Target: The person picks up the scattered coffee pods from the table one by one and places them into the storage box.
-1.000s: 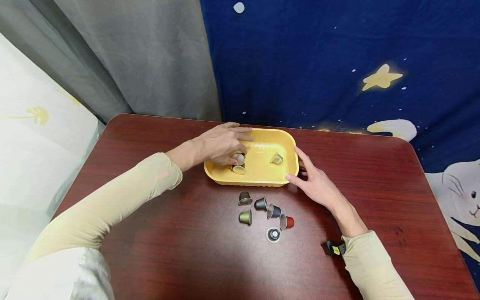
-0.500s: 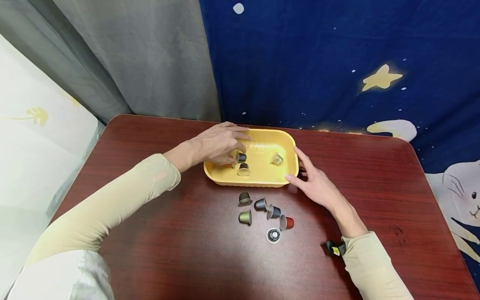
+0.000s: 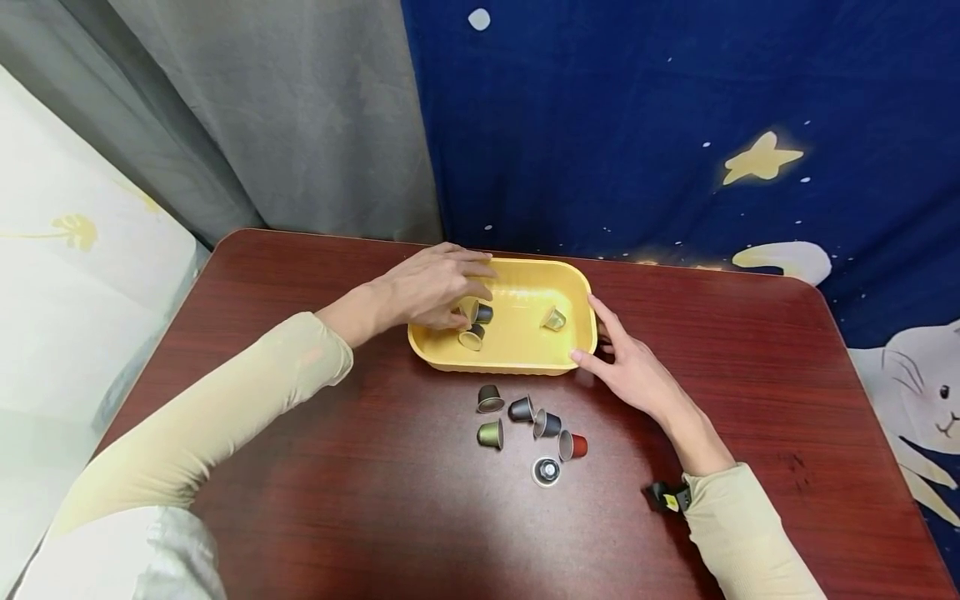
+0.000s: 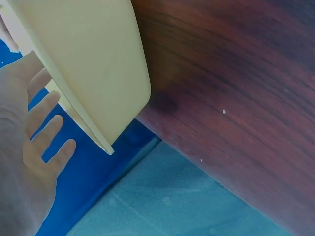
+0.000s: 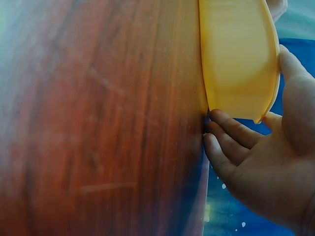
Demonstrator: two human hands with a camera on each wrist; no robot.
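A yellow plastic tray [image 3: 517,367] stands at the back of the table. Over its left end my left hand [image 3: 429,287] reaches in with spread, bent fingers. Its thumb and index finger lie close around a dark coffee capsule [image 3: 484,313]; another coffee capsule [image 3: 472,339] lies just in front, open side toward me. A gold coffee capsule [image 3: 554,319] sits apart on the tray's right side. My right hand [image 3: 636,371] grips the tray's right end, thumb at the rim and fingers along the outer wall [image 5: 241,64]. The palm hides part of the tray's left end.
In front of the tray, several capsules lie on the red-brown table [image 3: 360,500]: a green one [image 3: 491,434], dark ones [image 3: 521,408], a red one [image 3: 576,445] and one standing rim down [image 3: 547,471]. Curtains [image 3: 600,125] hang behind the table.
Inside the tray, the dark capsules by my left hand have turned and shifted slightly. That hand has drawn a little to the left. My right hand keeps its hold on the tray.
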